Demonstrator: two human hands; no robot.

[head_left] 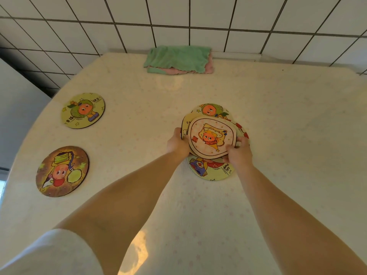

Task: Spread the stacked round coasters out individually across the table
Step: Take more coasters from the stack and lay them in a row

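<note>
A loose stack of round cartoon coasters [212, 169] lies right of the table's middle, its lower ones fanned out at the far and near sides. On top sits a pale pink coaster [212, 137] with an orange figure. My left hand [177, 143] grips its left edge and my right hand [239, 153] grips its right near edge. Two coasters lie apart on the left: a green-yellow coaster [83, 110] farther away and a brown coaster [62, 171] nearer to me.
The table [297, 135] wears a cream cloth with faint pink stars. A folded green and pink cloth [178, 60] lies at the far edge against the white tiled wall [248, 22]. A grey surface [17, 108] borders the table on the left.
</note>
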